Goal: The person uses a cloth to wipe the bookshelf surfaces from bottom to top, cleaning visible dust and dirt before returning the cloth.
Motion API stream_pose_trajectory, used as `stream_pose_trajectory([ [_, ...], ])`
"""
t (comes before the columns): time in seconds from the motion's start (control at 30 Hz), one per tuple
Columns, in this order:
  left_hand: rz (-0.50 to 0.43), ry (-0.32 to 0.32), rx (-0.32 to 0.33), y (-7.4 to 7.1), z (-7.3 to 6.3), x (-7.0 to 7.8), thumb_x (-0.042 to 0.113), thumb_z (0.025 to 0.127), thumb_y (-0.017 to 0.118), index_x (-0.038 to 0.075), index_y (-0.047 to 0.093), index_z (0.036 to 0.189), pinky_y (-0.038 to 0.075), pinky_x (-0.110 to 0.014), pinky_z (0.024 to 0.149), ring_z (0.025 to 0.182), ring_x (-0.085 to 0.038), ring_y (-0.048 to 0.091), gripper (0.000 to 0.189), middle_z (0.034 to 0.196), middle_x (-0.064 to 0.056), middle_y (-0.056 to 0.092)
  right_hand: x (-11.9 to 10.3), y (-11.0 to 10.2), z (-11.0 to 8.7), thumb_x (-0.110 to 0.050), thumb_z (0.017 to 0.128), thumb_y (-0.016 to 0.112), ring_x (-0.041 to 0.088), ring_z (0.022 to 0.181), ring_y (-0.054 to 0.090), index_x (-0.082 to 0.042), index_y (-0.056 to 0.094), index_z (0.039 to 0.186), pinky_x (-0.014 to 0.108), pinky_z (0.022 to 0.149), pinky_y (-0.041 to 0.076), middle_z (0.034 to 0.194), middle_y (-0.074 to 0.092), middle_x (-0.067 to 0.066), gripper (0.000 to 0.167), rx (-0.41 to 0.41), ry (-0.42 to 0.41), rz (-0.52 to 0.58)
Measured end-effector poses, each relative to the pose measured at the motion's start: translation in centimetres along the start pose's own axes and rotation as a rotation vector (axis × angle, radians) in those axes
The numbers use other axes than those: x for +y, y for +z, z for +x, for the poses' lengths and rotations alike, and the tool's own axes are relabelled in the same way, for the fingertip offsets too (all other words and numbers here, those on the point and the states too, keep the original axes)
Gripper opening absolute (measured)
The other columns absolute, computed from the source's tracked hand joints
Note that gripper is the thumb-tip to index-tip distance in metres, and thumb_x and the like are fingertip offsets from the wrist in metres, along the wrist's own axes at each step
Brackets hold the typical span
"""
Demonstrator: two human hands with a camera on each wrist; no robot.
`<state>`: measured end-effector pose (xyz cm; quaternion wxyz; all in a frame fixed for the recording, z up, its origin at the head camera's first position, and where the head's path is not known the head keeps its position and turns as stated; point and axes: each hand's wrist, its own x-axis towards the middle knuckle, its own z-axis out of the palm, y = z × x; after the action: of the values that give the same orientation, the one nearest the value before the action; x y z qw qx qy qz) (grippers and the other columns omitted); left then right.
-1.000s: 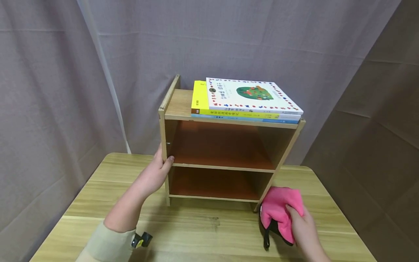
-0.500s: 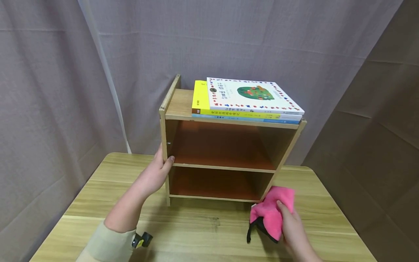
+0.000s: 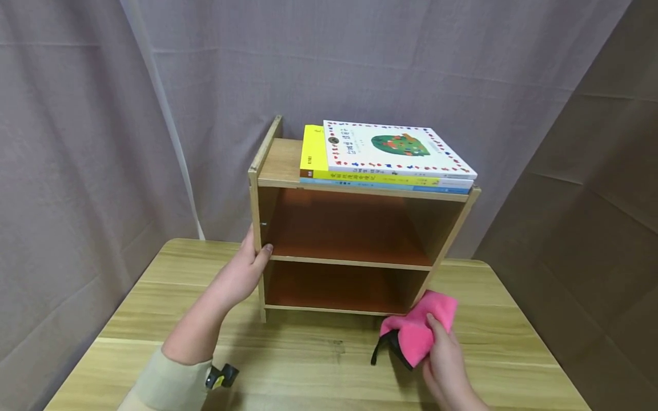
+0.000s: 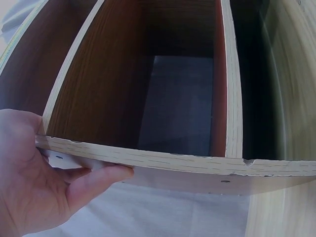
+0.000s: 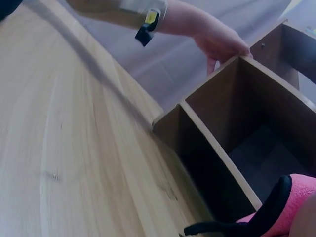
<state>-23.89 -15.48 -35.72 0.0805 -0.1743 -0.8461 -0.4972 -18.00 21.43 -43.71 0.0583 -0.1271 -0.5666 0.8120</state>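
Observation:
A small wooden shelf with two open compartments stands on the table. My left hand grips its left side panel, thumb over the front edge near the middle board; in the left wrist view the fingers lie along the panel's outer face. My right hand pinches a pink cloth with black trim and a black loop. The cloth lies against the shelf's lower right front corner, covering the foot there. In the right wrist view only part of the pink cloth shows.
On the shelf's top lie stacked books, a white one uppermost over a yellow and a blue one. Grey curtains hang behind the wooden table, and a brown cloth wall stands to the right.
My right hand has moved left with the pink cloth, along the shelf's lower right corner toward the bottom front edge. The left hand and the shelf stay in place.

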Motion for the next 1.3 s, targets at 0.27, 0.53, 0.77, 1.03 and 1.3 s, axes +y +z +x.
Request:
stream_pose_trajectory([
  [0.27,0.011,-0.022,0.002,0.0,-0.2,0.0,0.028,0.108,0.036,0.042,-0.016,0.154,0.015,-0.056,0.117,0.148,-0.031,0.013,0.071,0.165,-0.005,-0.003,-0.1,1.3,-0.2,-0.027,0.107,0.044,0.004,0.127,0.04,-0.014,0.037,0.136,0.018,0.105,0.037,0.138,0.039,-0.005,0.032,0.017,0.013,0.186],
  [0.53,0.012,-0.021,-0.002,-0.1,-0.2,-0.1,0.029,0.108,0.036,0.041,-0.015,0.155,0.016,-0.055,0.117,0.148,-0.03,0.012,0.07,0.165,-0.005,-0.002,-0.5,2.0,-0.4,-0.029,0.107,0.042,0.009,0.137,0.03,-0.017,0.032,0.139,0.021,0.112,0.03,0.142,0.034,-0.004,0.036,0.028,0.016,0.221],
  [0.77,0.027,-0.03,-0.004,-0.1,-0.3,0.0,0.029,0.108,0.036,0.037,-0.017,0.155,0.011,-0.055,0.118,0.149,-0.03,0.006,0.071,0.165,-0.004,-0.005,-0.9,2.7,-0.5,-0.025,0.108,0.039,0.011,0.141,0.027,-0.011,0.031,0.144,0.023,0.114,0.026,0.144,0.034,-0.002,0.039,0.012,-0.065,0.255],
  [1.03,0.028,-0.032,-0.006,-0.1,-0.2,0.0,0.03,0.108,0.036,0.037,-0.017,0.155,0.012,-0.056,0.118,0.149,-0.031,0.008,0.071,0.165,-0.005,-0.005,-1.4,3.1,-0.6,-0.023,0.108,0.04,0.011,0.139,0.027,-0.013,0.031,0.142,0.023,0.114,0.025,0.142,0.034,-0.003,0.037,0.029,-0.075,0.305],
  [1.3,0.028,-0.027,-0.01,-0.1,-0.1,0.0,0.032,0.108,0.035,0.039,-0.018,0.154,0.011,-0.056,0.118,0.149,-0.03,0.006,0.071,0.165,-0.003,-0.006,-2.3,3.4,-0.8,-0.025,0.108,0.038,0.013,0.142,0.025,-0.01,0.023,0.149,0.026,0.117,0.023,0.147,0.03,0.0,0.045,-0.006,-0.1,0.292],
])
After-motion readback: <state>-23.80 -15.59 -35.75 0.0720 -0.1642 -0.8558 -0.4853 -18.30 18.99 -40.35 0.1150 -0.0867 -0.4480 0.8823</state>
